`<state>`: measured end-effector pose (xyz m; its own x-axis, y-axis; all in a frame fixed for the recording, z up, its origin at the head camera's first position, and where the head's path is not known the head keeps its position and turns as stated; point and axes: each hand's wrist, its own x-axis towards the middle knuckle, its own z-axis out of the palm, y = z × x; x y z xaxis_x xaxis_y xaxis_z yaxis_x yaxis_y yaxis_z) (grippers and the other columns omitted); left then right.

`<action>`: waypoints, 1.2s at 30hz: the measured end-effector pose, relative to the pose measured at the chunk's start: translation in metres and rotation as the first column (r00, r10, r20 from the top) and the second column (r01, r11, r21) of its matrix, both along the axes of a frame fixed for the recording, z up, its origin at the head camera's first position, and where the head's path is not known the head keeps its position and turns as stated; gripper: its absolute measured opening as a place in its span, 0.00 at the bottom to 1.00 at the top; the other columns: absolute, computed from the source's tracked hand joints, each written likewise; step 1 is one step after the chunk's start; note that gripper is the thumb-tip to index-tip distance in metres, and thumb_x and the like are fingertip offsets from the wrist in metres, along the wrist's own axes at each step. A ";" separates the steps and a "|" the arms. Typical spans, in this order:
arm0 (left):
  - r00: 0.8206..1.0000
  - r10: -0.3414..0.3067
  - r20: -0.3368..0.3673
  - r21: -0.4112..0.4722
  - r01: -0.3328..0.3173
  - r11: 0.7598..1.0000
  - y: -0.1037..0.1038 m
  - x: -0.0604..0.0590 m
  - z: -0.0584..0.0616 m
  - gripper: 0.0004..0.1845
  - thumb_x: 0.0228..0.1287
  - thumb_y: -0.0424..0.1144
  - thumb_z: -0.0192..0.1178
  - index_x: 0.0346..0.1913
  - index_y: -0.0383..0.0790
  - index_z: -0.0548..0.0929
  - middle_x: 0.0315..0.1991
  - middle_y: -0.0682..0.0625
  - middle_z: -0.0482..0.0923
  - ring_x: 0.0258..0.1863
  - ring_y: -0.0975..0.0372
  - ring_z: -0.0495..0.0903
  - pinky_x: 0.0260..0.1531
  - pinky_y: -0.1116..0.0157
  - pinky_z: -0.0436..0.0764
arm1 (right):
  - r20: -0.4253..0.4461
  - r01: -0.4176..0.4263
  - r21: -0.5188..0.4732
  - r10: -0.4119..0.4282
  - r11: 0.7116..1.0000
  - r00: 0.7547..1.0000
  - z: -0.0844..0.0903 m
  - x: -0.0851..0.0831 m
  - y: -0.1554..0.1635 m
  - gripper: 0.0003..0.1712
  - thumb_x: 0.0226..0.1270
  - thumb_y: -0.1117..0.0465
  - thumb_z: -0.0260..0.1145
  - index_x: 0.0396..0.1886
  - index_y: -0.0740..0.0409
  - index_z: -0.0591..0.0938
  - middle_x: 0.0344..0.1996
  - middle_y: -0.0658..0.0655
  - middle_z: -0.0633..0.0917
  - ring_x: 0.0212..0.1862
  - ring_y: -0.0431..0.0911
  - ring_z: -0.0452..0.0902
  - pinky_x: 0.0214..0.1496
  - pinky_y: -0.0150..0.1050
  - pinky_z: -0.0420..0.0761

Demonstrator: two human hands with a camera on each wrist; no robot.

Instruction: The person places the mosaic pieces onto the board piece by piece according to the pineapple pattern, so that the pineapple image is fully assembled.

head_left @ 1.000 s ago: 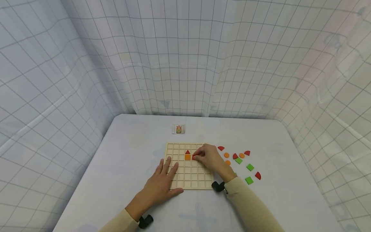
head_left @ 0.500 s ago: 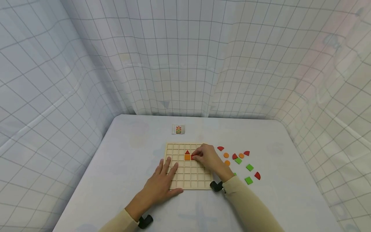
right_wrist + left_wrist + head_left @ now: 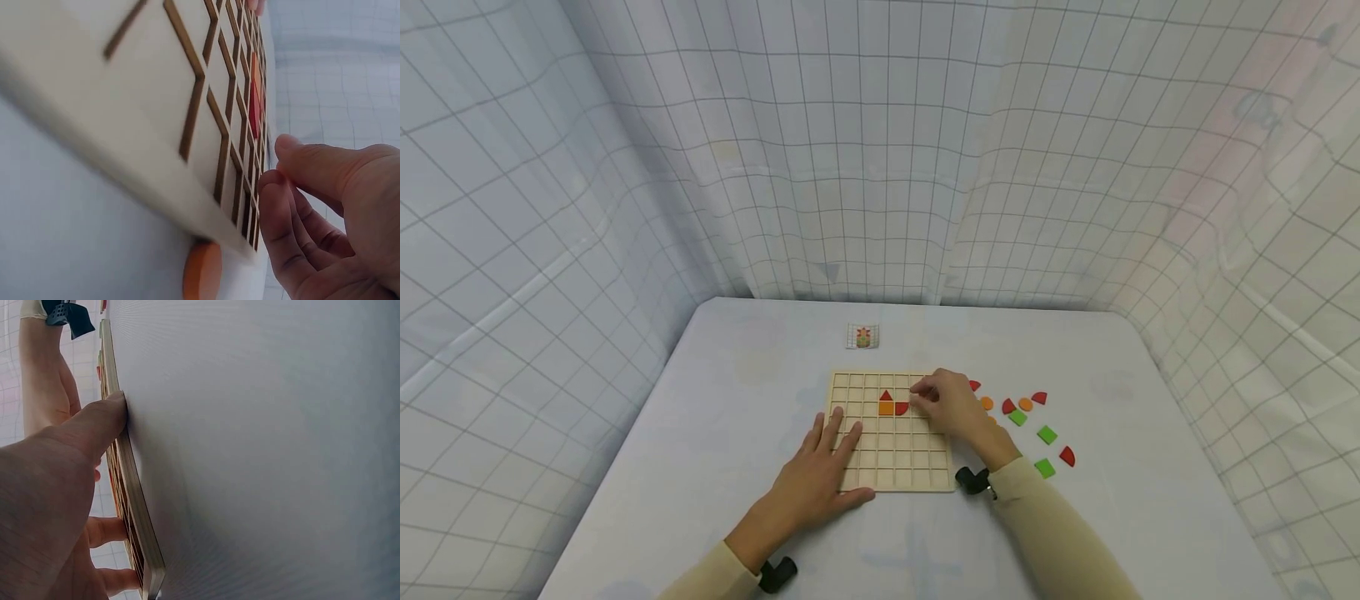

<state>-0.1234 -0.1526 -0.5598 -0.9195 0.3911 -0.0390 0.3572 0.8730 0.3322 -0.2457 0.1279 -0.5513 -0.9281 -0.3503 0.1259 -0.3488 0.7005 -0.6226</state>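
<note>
A wooden grid board [image 3: 886,480] lies on the white table. My left hand [image 3: 816,479] rests on its left front corner with the fingers spread, and the thumb lies along the near edge in the left wrist view. In the board's cells sit a red triangle [image 3: 886,396], an orange square [image 3: 886,408] below it and a red quarter circle [image 3: 902,408] to the square's right. Just right of that quarter circle hovers my right hand [image 3: 951,406], fingers loosely bent. In the right wrist view its thumb and index finger are close together, with nothing seen between them.
Right of the board lie loose red quarter circles [image 3: 1067,456], orange discs [image 3: 1026,404] and green squares [image 3: 1047,435]. A small picture card [image 3: 862,336] lies behind the board. Gridded white curtains [image 3: 865,167] hang around the table.
The red quarter circle went left into the cell beside the orange square. My right hand then let go of it and drew back slightly right. The left hand stayed put.
</note>
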 end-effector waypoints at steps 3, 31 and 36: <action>1.000 0.004 0.010 -0.013 -0.004 1.000 0.000 0.000 0.000 0.57 0.75 0.71 0.73 0.93 0.40 0.65 0.96 0.29 0.51 0.93 0.25 0.54 0.87 0.33 0.72 | -0.022 0.022 -0.001 -0.022 1.000 1.000 0.001 -0.001 0.010 0.06 0.80 0.61 0.81 0.50 0.58 0.98 0.41 0.54 0.92 0.41 0.44 0.89 0.48 0.42 0.92; 0.999 0.020 0.032 -0.009 -0.020 1.000 0.000 0.003 -0.002 0.58 0.75 0.71 0.74 0.94 0.42 0.64 0.96 0.30 0.50 0.94 0.26 0.53 0.86 0.34 0.74 | 0.065 0.195 0.098 -0.202 0.976 0.977 -0.006 -0.015 0.085 0.17 0.78 0.62 0.82 0.61 0.62 0.95 0.51 0.64 0.88 0.48 0.52 0.87 0.51 0.45 0.90; 0.999 0.018 0.037 -0.016 -0.018 1.000 0.000 0.002 -0.002 0.58 0.75 0.71 0.73 0.94 0.43 0.64 0.97 0.31 0.49 0.94 0.26 0.52 0.87 0.34 0.74 | 0.080 0.205 0.093 -0.212 0.974 0.974 -0.008 -0.016 0.086 0.16 0.78 0.62 0.82 0.61 0.61 0.95 0.52 0.64 0.88 0.48 0.52 0.87 0.51 0.45 0.91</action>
<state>-0.1216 -0.1528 -0.5614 -0.9242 0.3737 -0.0795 0.3290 0.8842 0.3316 -0.2615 0.2143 -0.5593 -0.9880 -0.1536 0.0182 -0.1355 0.8027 -0.5807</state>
